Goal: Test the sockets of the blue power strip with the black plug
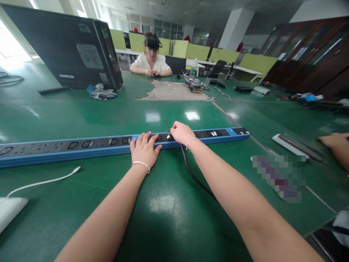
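Observation:
A long blue power strip (pixel 92 145) with a row of black sockets lies across the green table. My left hand (pixel 143 148) rests flat on the strip near its middle, fingers spread. Just to the right, my right hand (pixel 182 133) is closed around a black plug (pixel 169 136) at the strip's top face; the fingers partly hide it, and how deep it sits in a socket cannot be seen. From under that hand a black cable (pixel 195 177) curves down toward me and passes beneath my right forearm.
Black computer case (pixel 89 54) and gloves (pixel 101 92) stand at the back left. A white cable (pixel 46 181) lies front left. Across the table sits a person (pixel 151 65); another person's hand (pixel 336 145) shows at right, near a white-edged device (pixel 293 147). Bottle (pixel 193 69) behind.

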`<action>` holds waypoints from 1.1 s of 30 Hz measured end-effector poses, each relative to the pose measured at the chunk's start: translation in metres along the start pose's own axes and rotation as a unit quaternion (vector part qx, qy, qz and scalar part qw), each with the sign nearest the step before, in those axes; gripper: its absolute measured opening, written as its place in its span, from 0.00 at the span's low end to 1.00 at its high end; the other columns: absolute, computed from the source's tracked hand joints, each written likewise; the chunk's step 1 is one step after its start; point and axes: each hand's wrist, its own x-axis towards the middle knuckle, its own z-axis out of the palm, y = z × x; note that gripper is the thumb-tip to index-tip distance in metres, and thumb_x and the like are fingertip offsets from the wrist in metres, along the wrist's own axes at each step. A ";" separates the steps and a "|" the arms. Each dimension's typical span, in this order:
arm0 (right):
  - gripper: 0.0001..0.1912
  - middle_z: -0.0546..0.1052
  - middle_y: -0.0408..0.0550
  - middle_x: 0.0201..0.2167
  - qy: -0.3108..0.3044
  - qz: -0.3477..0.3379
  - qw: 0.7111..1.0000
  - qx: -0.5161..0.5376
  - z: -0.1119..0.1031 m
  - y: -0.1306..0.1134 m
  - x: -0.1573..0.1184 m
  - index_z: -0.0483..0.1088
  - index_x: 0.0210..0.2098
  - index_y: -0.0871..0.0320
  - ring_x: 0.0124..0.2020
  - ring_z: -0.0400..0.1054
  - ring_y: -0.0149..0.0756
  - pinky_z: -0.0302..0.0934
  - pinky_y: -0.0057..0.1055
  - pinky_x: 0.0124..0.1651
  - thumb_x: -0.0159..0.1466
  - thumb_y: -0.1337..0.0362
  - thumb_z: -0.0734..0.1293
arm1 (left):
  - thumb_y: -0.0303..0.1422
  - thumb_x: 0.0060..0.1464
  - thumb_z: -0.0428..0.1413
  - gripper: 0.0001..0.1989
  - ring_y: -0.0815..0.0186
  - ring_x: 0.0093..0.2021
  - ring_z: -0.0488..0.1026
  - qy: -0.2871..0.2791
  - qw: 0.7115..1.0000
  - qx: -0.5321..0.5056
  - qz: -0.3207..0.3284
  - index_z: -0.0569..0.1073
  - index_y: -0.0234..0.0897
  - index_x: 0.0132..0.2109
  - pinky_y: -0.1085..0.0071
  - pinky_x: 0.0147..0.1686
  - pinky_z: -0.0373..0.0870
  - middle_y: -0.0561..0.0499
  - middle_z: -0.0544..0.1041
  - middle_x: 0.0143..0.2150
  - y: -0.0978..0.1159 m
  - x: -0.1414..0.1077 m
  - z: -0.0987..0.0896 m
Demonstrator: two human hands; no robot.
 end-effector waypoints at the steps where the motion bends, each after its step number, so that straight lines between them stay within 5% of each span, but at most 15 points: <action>1: 0.13 0.78 0.47 0.35 -0.006 0.005 1.000 0.014 0.000 0.003 0.002 0.69 0.37 0.53 0.35 0.71 0.38 0.61 0.31 0.37 0.60 0.60 0.56 | 0.44 0.57 0.47 0.22 0.55 0.62 0.57 0.000 1.000 0.001 0.000 0.66 0.48 0.58 0.51 0.60 0.48 0.49 0.64 0.63 0.000 0.000 0.000; 6: 0.13 0.78 0.47 0.34 -0.016 0.016 0.999 0.036 0.000 0.006 0.003 0.70 0.36 0.54 0.33 0.71 0.36 0.61 0.29 0.36 0.60 0.61 0.56 | 0.44 0.57 0.47 0.22 0.55 0.63 0.57 0.000 1.000 0.002 0.001 0.65 0.49 0.58 0.51 0.60 0.47 0.50 0.64 0.63 0.000 0.000 0.000; 21: 0.15 0.77 0.55 0.34 0.026 -0.052 0.990 -0.127 0.010 -0.028 -0.025 0.66 0.45 0.55 0.36 0.73 0.45 0.63 0.38 0.38 0.63 0.64 0.53 | 0.43 0.57 0.48 0.22 0.55 0.63 0.56 -0.022 1.000 -0.005 -0.012 0.66 0.48 0.58 0.51 0.61 0.46 0.49 0.63 0.64 0.003 0.001 -0.004; 33: 0.14 0.77 0.54 0.33 0.035 -0.048 0.990 -0.125 0.014 -0.030 -0.027 0.66 0.44 0.55 0.36 0.74 0.44 0.62 0.36 0.38 0.64 0.64 0.53 | 0.43 0.57 0.48 0.23 0.55 0.64 0.56 -0.024 1.000 -0.001 -0.016 0.65 0.48 0.58 0.52 0.61 0.45 0.49 0.63 0.64 0.004 0.001 -0.006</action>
